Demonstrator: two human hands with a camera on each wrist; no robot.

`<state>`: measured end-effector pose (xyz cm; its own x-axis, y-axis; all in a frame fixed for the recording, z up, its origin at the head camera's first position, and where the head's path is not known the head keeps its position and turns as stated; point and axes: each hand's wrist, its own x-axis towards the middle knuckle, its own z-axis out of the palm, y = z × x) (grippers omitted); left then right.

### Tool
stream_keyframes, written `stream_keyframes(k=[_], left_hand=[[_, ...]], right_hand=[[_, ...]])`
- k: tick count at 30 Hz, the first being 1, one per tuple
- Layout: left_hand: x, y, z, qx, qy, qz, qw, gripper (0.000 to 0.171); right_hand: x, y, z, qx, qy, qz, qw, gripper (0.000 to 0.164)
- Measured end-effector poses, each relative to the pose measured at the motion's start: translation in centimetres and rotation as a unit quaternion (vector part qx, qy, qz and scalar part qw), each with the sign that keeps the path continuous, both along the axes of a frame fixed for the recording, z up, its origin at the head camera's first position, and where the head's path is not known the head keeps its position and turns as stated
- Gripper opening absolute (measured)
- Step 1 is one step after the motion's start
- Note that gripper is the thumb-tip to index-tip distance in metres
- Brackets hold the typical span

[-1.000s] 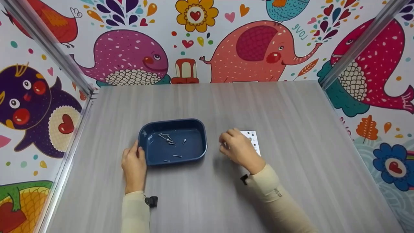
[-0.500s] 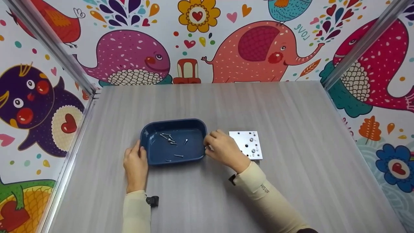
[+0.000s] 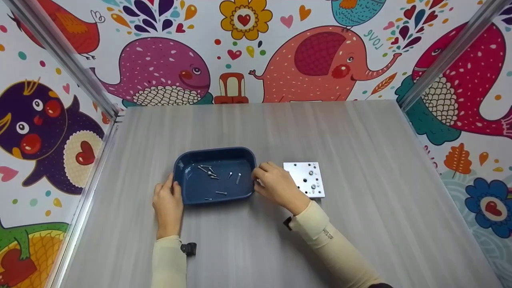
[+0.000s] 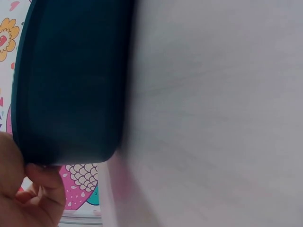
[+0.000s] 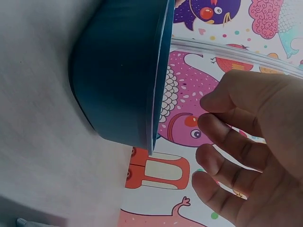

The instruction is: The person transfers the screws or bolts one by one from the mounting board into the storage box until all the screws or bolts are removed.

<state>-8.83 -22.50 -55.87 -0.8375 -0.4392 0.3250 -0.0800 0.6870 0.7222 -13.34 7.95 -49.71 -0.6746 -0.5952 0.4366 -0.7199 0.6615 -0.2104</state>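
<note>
A dark blue tray (image 3: 216,196) lies on the table with several small screws (image 3: 209,172) inside. My left hand (image 3: 168,208) holds the tray's left end; in the left wrist view its fingers (image 4: 47,182) are bent against the outside of the wall by the rim. My right hand (image 3: 278,186) hovers at the tray's right rim. In the right wrist view, its loosely bent fingers (image 5: 213,161) hold nothing. A lone screw (image 3: 239,178) lies in the tray near that hand. Right of it is a silvery metal plate (image 3: 296,172) with several holes, partly behind the right hand.
The grey wood-grain table (image 3: 248,248) extends around the tray and plate. Printed cartoon walls stand at the back and both sides, with metal posts (image 3: 448,56) at the corners. A black wrist strap piece (image 3: 189,249) sticks out from the left sleeve.
My right hand has moved left from the metal plate to the tray's right rim. A screw has been let go and now lies in the tray. My left hand stays at the tray.
</note>
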Motion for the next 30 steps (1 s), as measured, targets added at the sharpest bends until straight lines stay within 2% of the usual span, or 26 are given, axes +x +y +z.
stream_keyframes(k=[7, 14, 19, 23, 26, 28, 30], left_hand=[[-0.1, -0.3, 0.2, -0.005, -0.008, -0.004, 0.9999, 0.034], [0.2, -0.9, 0.7, -0.022, -0.021, -0.027, 0.9992, 0.034], [0.4, -1.7, 2.0, -0.013, -0.064, -0.047, 0.9967, 0.039], [1.3, -0.9, 3.8, -0.045, -0.095, -0.039, 0.9937, 0.046], [2.2, 0.3, 5.6, -0.079, -0.076, -0.027, 0.9936, 0.049], [2.7, 1.3, 6.6, -0.097, -0.035, -0.031, 0.9942, 0.050], [3.1, 2.7, 7.2, -0.110, 0.007, -0.051, 0.9926, 0.049]], right_hand=[[0.2, 0.6, 0.2, -0.012, 0.017, 0.006, 1.000, 0.012], [0.5, 1.8, 0.2, -0.028, 0.028, -0.001, 0.999, 0.015], [1.1, 3.0, 0.7, -0.029, 0.015, -0.022, 0.999, 0.015], [1.7, 4.1, 1.3, -0.040, 0.024, -0.032, 0.998, 0.014], [2.0, 5.0, 1.7, -0.050, 0.036, -0.034, 0.998, 0.012], [2.2, 5.6, 2.0, -0.055, 0.038, -0.041, 0.997, 0.011], [2.5, 6.2, 2.2, -0.056, 0.039, -0.053, 0.996, 0.012]])
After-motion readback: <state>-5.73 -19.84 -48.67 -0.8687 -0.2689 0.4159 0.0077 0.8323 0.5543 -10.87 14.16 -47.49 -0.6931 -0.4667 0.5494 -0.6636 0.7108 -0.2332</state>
